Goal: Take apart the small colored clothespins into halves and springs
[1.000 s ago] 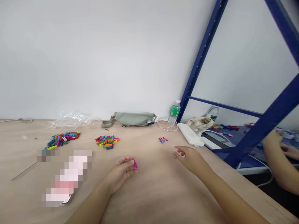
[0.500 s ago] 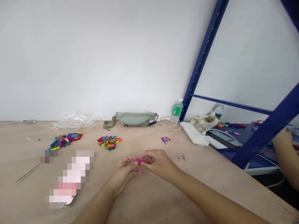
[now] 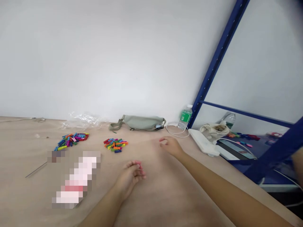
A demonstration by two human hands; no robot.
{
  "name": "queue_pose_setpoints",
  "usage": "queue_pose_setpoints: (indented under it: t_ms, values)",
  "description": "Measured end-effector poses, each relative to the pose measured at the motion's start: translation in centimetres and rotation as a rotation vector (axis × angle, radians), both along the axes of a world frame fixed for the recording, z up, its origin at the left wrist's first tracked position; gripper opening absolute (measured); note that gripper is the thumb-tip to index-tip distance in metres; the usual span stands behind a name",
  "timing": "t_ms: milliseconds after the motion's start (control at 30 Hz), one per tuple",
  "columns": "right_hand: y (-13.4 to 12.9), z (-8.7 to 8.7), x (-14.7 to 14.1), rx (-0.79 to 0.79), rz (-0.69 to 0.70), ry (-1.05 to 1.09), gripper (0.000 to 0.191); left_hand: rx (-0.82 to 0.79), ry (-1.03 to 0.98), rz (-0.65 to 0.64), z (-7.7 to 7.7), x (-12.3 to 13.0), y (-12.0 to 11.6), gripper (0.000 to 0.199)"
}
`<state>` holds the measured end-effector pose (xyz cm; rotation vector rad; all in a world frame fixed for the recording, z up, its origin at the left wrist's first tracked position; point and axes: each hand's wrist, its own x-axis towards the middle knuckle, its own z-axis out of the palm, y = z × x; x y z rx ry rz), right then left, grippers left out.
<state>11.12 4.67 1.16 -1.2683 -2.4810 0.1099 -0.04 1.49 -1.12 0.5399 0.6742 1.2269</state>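
Observation:
My left hand (image 3: 130, 178) rests low on the wooden table top (image 3: 170, 192), fingers curled around a small pink clothespin (image 3: 140, 165), mostly hidden by the fingertips. My right hand (image 3: 170, 146) is farther forward with fingers loosely apart, holding nothing visible. It lies over the spot where the small magenta clothespins were, and they are hidden. Two heaps of multicoloured mini clothespins (image 3: 71, 141) lie to the left, with a smaller heap (image 3: 115, 145) between them and my hands.
A pixelated object (image 3: 75, 179) and a thin metal rod (image 3: 36, 169) lie at left. A grey-green waist bag (image 3: 138, 123), plastic film (image 3: 82, 120), water bottle (image 3: 185, 117) and white box (image 3: 203, 142) line the back. A blue shelf frame (image 3: 219, 63) stands right; a co-worker's arm (image 3: 298, 162) edges in.
My hands have parted: the right moved forward and away from the pink clothespin, leaving it in my left fingers. The view shifted slightly, and the co-worker's arm moved toward the right edge.

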Motion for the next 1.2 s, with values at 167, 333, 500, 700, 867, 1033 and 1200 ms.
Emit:
queue_pose_setpoints:
  t_ms: [167,333,500,700,867,1033,1200]
  values:
    - [5.3,3.1,-0.8,-0.161,0.093,0.190,0.020,-0.051,-0.054,0.058,-0.2,-0.2,0.4,0.009]
    - [6.6,1.8,-5.6,-0.265,0.147,0.306,0.018,-0.051,-0.078,0.060,0.1,-0.2,0.4,0.006]
    - [6.8,0.2,-7.4,-0.316,0.097,0.356,0.017,-0.053,-0.079,0.069,0.1,0.0,0.6,0.007]
    - [7.0,-0.2,-7.5,-0.370,0.069,0.387,0.015,-0.062,-0.096,0.078,0.1,0.1,0.6,0.008]
    - [6.6,0.1,-6.9,-0.384,0.061,0.456,0.012,-0.071,-0.095,0.074,0.3,0.0,0.4,0.007]
    - [4.9,1.2,-3.5,-0.387,0.036,0.591,0.016,-0.077,-0.100,0.090,0.4,0.0,0.4,0.002]
    - [1.0,1.9,2.2,-0.435,0.045,0.829,0.023,-0.060,-0.104,0.102,0.8,0.0,0.2,0.013]
